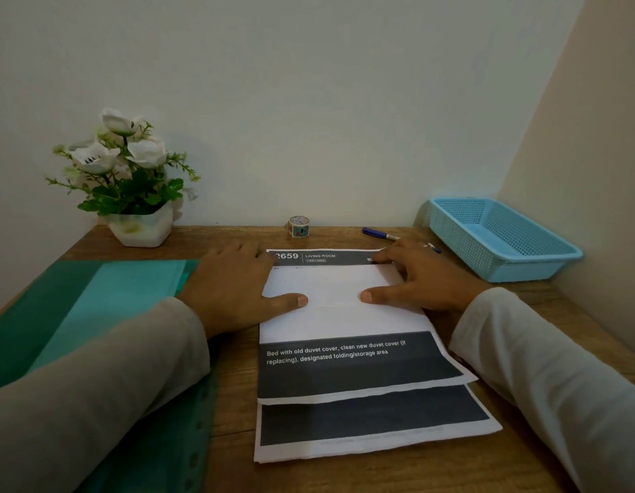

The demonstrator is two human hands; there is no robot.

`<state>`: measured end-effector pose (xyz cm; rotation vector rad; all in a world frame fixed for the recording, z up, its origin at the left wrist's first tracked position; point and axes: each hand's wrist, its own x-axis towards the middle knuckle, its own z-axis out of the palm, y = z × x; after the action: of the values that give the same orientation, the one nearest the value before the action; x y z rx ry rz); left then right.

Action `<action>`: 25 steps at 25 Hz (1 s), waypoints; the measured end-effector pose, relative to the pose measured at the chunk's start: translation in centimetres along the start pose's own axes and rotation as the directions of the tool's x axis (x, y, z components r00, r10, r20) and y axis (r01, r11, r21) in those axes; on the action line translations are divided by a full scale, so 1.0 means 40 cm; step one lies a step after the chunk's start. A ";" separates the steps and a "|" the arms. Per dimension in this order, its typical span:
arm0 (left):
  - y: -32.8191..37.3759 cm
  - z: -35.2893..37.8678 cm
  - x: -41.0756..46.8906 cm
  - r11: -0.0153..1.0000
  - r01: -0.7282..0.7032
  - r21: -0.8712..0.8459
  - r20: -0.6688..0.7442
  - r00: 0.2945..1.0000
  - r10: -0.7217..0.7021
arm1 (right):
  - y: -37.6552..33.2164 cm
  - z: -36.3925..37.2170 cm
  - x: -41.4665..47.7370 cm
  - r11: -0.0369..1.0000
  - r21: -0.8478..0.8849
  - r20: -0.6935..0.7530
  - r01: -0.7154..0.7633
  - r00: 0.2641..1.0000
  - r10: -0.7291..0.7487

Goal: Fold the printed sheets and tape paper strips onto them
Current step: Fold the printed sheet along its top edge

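White sheets (pixel 348 371) lie mid-table (pixel 234 386), long axis running away from the person, header at the far end. Left hand (pixel 237 290) and right hand (pixel 415 282) press flat, fingers spread, gripping nothing.

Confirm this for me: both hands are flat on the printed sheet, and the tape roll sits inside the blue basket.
Not quite. The head view shows the tape roll standing on the desk by the wall, outside the blue basket. The left hand and right hand do press the printed sheet.
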<state>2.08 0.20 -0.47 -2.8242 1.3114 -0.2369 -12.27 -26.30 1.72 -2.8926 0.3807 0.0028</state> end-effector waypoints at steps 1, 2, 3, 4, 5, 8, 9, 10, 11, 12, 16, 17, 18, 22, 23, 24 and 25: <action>-0.004 -0.003 0.003 0.999 0.003 -0.043 0.011 1.000 -0.003 | -0.001 0.000 0.001 1.000 0.021 0.000 -0.002 1.000 0.002; -0.006 -0.007 0.007 0.996 0.011 -0.092 0.028 1.000 -0.008 | -0.001 0.000 0.001 0.999 0.041 0.002 -0.008 1.000 0.007; -0.008 -0.009 0.010 0.990 0.020 -0.137 0.047 0.999 -0.013 | 0.000 0.000 0.000 0.998 0.063 0.007 -0.013 1.000 0.013; -0.010 -0.012 0.013 0.985 0.029 -0.173 0.064 0.998 -0.018 | 0.001 0.001 0.000 0.996 0.090 0.015 -0.021 1.000 0.019; -0.012 -0.014 0.014 0.979 0.038 -0.200 0.077 0.997 -0.023 | 0.000 0.002 0.000 0.991 0.129 0.013 -0.025 1.000 0.024; -0.014 -0.017 0.010 0.967 0.054 -0.247 0.085 0.996 -0.034 | 0.006 0.012 0.001 0.953 0.303 -0.054 -0.018 0.998 0.036; -0.012 -0.018 0.009 0.964 0.057 -0.259 0.091 0.995 -0.034 | 0.009 0.014 0.002 0.933 0.360 -0.075 -0.012 0.996 0.041; -0.009 -0.020 0.007 0.961 0.060 -0.270 0.098 0.995 -0.035 | 0.013 0.015 0.003 0.914 0.407 -0.091 0.001 0.995 0.040; -0.005 -0.023 0.005 0.957 0.061 -0.284 0.097 0.995 -0.034 | 0.018 0.016 0.003 0.896 0.444 -0.113 0.025 0.993 0.028; 0.000 -0.024 0.005 0.949 0.059 -0.311 0.088 0.996 -0.033 | 0.021 0.018 0.004 0.880 0.471 -0.141 0.054 0.990 0.015; 0.011 -0.015 -0.001 0.852 0.032 -0.522 -0.033 0.998 -0.058 | 0.015 0.023 -0.003 0.772 0.611 -0.292 0.177 0.956 0.012; 0.010 -0.015 -0.003 0.806 0.006 -0.592 -0.089 0.993 -0.073 | 0.008 0.022 -0.004 0.718 0.663 -0.332 0.212 0.943 0.029; 0.008 -0.014 -0.005 0.749 -0.032 -0.661 -0.148 0.985 -0.089 | 0.003 0.021 -0.005 0.668 0.700 -0.375 0.252 0.926 0.043; 0.011 -0.025 -0.008 0.683 -0.147 -0.716 -0.348 0.923 -0.166 | -0.014 0.002 -0.019 0.694 0.632 -0.517 0.345 0.855 0.046; 0.015 -0.025 -0.009 0.699 -0.154 -0.698 -0.366 0.916 -0.164 | -0.020 -0.001 -0.024 0.703 0.616 -0.535 0.357 0.844 0.040; 0.018 -0.023 -0.009 0.709 -0.157 -0.688 -0.370 0.916 -0.156 | -0.022 0.000 -0.026 0.713 0.600 -0.545 0.363 0.838 0.032; 0.020 -0.022 -0.010 0.711 -0.164 -0.684 -0.370 0.918 -0.144 | -0.023 0.003 -0.026 0.723 0.587 -0.547 0.363 0.837 0.024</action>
<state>1.11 0.03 0.29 -3.5418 1.8319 -0.4063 -13.05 -25.14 1.84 -2.1262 0.1294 -0.8068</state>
